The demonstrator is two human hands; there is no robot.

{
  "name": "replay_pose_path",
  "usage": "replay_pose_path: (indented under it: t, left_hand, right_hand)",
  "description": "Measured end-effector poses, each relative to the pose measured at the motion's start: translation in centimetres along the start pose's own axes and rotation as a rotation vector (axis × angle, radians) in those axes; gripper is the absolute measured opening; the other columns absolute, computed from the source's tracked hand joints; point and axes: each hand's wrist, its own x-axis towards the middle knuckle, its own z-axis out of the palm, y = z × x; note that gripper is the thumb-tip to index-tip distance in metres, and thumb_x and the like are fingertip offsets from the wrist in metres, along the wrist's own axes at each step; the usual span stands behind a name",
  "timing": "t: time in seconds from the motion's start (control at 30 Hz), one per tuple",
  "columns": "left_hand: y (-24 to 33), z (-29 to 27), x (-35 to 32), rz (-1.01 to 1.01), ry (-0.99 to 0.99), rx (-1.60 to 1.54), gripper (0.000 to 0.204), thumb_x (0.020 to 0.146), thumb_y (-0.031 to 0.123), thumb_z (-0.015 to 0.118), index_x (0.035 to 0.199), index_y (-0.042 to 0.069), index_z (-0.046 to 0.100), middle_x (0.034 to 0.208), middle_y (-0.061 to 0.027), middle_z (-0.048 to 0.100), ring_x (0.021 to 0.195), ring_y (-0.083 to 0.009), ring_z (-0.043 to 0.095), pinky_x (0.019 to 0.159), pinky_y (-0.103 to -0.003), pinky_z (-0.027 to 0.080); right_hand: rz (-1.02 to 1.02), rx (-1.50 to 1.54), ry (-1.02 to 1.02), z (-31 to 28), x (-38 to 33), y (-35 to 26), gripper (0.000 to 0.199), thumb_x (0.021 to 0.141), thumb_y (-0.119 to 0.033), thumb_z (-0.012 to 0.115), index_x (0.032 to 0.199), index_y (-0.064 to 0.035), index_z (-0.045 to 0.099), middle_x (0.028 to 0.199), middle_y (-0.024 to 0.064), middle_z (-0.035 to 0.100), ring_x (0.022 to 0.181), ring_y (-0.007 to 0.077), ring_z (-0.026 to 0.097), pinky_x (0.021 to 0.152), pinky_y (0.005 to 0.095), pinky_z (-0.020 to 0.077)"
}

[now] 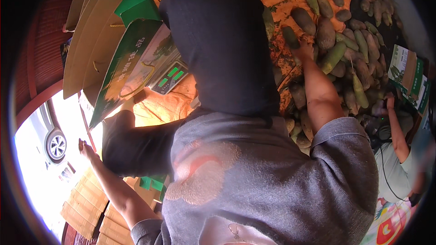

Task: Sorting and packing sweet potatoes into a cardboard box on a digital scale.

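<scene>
My right hand point(303, 51) reaches down to the orange sheet, its fingers closed round the end of a dark green, oblong, radish-like vegetable point(290, 37). Around it lie several more long green and brownish vegetables, among them a brown one point(325, 33) beside my wrist and a green one point(334, 57) next to my forearm. Out to the left, my left hand point(86, 149) hangs away from the pile against bright glare. Its fingers are small and washed out, so their grip is unclear. My dark trouser leg covers the middle of the sheet.
A scale with green lit displays point(169, 80) stands left of my leg, beside a green printed carton point(125, 63) with rope handles. Flattened cardboard point(86, 199) is stacked at lower left. Another person point(397, 149) works at the right, near a green and white box point(408, 72).
</scene>
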Motion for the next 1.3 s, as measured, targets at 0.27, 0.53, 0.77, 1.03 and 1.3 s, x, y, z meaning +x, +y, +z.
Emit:
replay_pose_path:
  t: [0.27,0.53,0.77,1.03,1.3]
  left_hand:
    - [2.2,3.2,-0.8,0.265,0.015,0.064,0.036,0.096,0.009,0.057,0.131,0.012,0.066,0.133,-0.0087,0.065,0.117,-0.0219,0.062,0.101,-0.034,0.045]
    - [5.7,3.4,-4.2,0.218,0.039,-0.039,0.029,0.099,0.014,0.06,0.126,0.016,0.07,0.13,-0.0098,0.066,0.113,-0.0223,0.065,0.096,-0.032,0.051]
    - [11.7,1.9,-5.6,0.368,0.028,-0.198,0.03,0.102,0.018,0.057,0.13,0.011,0.066,0.136,-0.0139,0.061,0.124,-0.0253,0.059,0.106,-0.036,0.049]
    - [18.1,3.2,-2.5,0.703,-0.123,-0.459,0.035,0.103,0.012,0.053,0.134,-0.001,0.059,0.136,-0.0121,0.06,0.124,-0.022,0.056,0.1,-0.034,0.053]
    - [23.9,7.1,-6.2,0.897,-0.342,-0.32,0.029,0.097,0.025,0.064,0.117,0.006,0.072,0.107,-0.0133,0.074,0.096,-0.0175,0.07,0.086,-0.031,0.052]
  right_hand:
    - [0.06,0.025,-0.04,3.5,0.5,1.4,0.102,0.077,-0.045,0.08,0.151,-0.0026,0.024,0.135,0.0253,0.051,0.133,0.0402,0.046,0.107,0.0518,0.0423]
    - [-0.204,0.231,-0.004,-0.3,1.6,1.9,0.102,0.077,-0.058,0.074,0.148,0.0014,0.031,0.122,0.0248,0.063,0.11,0.0392,0.065,0.09,0.047,0.0534]
    - [0.275,0.856,-0.406,-5.6,-1.0,1.9,0.062,0.085,-0.058,0.067,0.123,-0.0098,0.059,0.106,0.0062,0.066,0.086,0.0178,0.067,0.058,0.0354,0.0514]
    - [0.145,1.556,-0.265,-18.2,-8.0,-0.4,0.048,0.087,-0.045,0.074,0.12,-0.012,0.063,0.107,0.0053,0.069,0.089,0.0233,0.067,0.067,0.0283,0.0576]
    - [-0.714,1.506,-0.252,-36.6,-19.3,-17.0,0.053,0.098,-0.037,0.051,0.137,0.0003,0.049,0.129,0.0135,0.062,0.108,0.0233,0.062,0.081,0.035,0.0531]
